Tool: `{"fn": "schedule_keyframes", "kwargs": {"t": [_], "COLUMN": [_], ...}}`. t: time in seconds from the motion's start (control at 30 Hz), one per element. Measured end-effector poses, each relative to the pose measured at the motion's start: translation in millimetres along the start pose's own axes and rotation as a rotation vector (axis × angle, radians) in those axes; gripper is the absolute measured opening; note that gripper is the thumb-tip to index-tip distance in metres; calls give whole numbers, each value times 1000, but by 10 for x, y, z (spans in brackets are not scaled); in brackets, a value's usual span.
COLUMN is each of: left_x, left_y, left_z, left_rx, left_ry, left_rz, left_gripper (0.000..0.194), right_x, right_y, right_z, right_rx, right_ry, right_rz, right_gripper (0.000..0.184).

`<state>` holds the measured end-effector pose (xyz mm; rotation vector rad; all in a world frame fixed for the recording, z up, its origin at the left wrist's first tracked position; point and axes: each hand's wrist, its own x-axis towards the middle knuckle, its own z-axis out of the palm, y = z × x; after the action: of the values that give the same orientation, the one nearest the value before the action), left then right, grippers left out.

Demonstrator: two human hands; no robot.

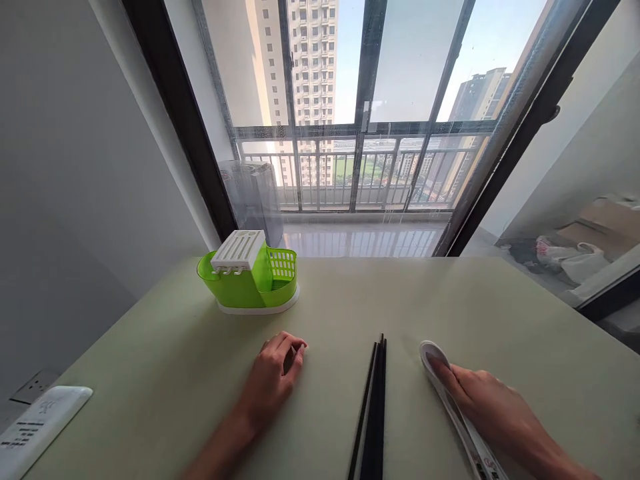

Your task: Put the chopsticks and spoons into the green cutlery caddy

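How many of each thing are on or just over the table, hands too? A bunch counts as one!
Hands: 2, left hand and right hand
Green-and-white holder: 1
Dark chopstick bunch: 1
White spoon bunch: 1 (can't tell how many spoons)
White printed thing: 1
Total: 6

caddy: plastic — smooth, semi-gloss | spoon: glossy | chopsticks: matt | tabletop: smooth — faint sheen

Counted: at least one white spoon within the right hand; left of the grip, several dark chopsticks, one green caddy.
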<state>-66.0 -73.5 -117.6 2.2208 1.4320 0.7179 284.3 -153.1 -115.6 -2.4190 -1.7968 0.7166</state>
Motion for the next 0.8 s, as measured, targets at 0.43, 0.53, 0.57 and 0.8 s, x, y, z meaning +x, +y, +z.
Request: {"fn": "schedule_keyframes", "kwargs": {"t": [0.43, 0.53, 0.57, 0.8], "left_x": [4, 5, 5, -2], "left_y": [18, 16, 14, 9], "left_z": [-6, -5, -4, -2], "left_rx": [-7, -9, -8, 10], "left_ry": [11, 4, 1, -4], "left_rz": [15, 15, 15, 16], "left_gripper": [25, 26, 26, 24], "right_x": [32, 26, 23, 31], "right_y": [-109, -128, -139, -182], "right_z": [-1, 19, 21, 30], "right_rx": [-125, -171, -187, -256], "right_ry": [-6, 3, 3, 1], "right_rz": [1, -13, -15, -11], "right_gripper": [80, 81, 82, 80]}}
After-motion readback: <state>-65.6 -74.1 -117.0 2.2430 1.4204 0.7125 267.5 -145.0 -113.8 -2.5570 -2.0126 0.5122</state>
